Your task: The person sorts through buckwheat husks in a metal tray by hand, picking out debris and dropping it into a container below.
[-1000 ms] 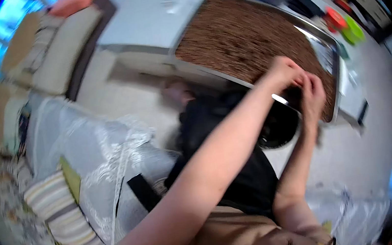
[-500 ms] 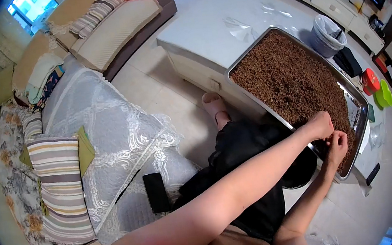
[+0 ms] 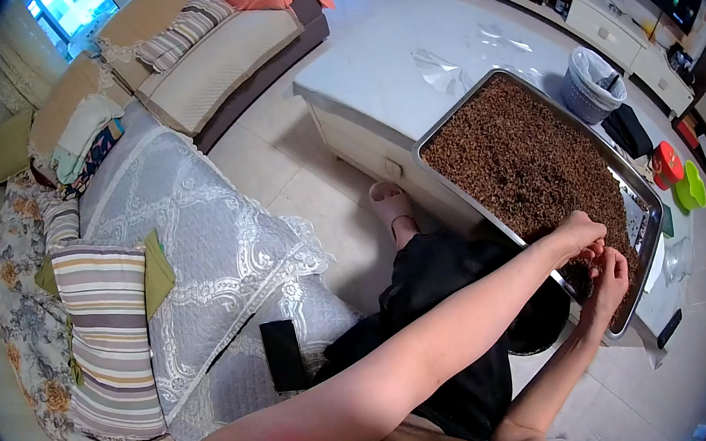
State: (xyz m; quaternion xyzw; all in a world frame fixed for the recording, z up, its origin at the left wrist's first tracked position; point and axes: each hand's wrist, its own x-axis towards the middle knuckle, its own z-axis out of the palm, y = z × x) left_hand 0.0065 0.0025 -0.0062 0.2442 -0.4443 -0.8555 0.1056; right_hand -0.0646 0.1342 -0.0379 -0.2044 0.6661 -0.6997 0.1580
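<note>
A large metal tray point(image 3: 430, 163) rests on the white table, full of small dried brown bits point(image 3: 523, 153) that look like peppercorns. Over its near end, my left hand point(image 3: 582, 234) reaches in with curled fingers pinched together. Just below it, my right hand point(image 3: 608, 278) is bent inward with its fingertips closed, close to the left fingertips. Whatever lies between the fingers is too small to make out. A black round container point(image 3: 540, 321) sits below the tray's near edge, partly covered by my left forearm.
A lined waste bin point(image 3: 592, 86), a red container point(image 3: 667, 165) and a green dish point(image 3: 691, 190) stand beyond the tray on the white table point(image 3: 371, 84). On the quilted sofa point(image 3: 180, 190) to the left lie a phone point(image 3: 282, 355) and a striped cushion point(image 3: 107, 333).
The camera view has tilted slightly, so the room sits a little lower. Both hands stay close together over the tray's near end, with small finger movements.
</note>
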